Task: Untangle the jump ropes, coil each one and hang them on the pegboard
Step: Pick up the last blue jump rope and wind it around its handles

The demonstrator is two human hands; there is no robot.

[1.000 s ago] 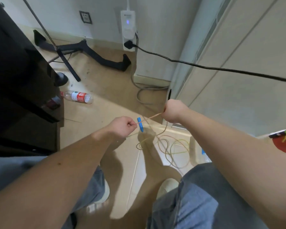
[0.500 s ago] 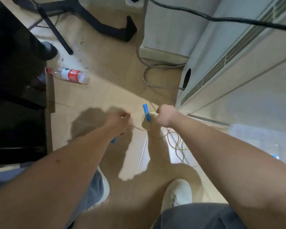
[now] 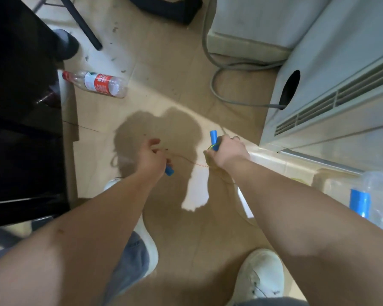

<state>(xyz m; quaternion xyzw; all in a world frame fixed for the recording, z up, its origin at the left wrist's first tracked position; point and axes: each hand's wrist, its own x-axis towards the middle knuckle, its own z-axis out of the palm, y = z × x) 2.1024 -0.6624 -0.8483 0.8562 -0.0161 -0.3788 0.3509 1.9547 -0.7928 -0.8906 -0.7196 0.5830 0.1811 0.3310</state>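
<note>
I stand over a tan floor. My left hand (image 3: 152, 156) is closed on one blue jump rope handle (image 3: 169, 171), whose end sticks out below the fist. My right hand (image 3: 227, 152) grips a second blue handle (image 3: 214, 138) that points up out of the fist, along with a yellow-green bit of cord. A thin orange rope (image 3: 192, 161) sags between the two hands. More thin cord (image 3: 234, 195) trails down under my right forearm, mostly hidden by the arm. No pegboard is in view.
A plastic water bottle (image 3: 97, 83) lies on the floor upper left, beside black furniture (image 3: 20, 107). A white air-conditioner unit (image 3: 329, 85) stands right, with a grey hose (image 3: 221, 69) looping into it. A clear container with blue tape (image 3: 360, 203) sits at right. My white shoes (image 3: 261, 274) are below.
The view has tilted down toward the floor. My hands have drawn apart, stretching the orange rope between them, and the upright blue handle has passed into my right hand.
</note>
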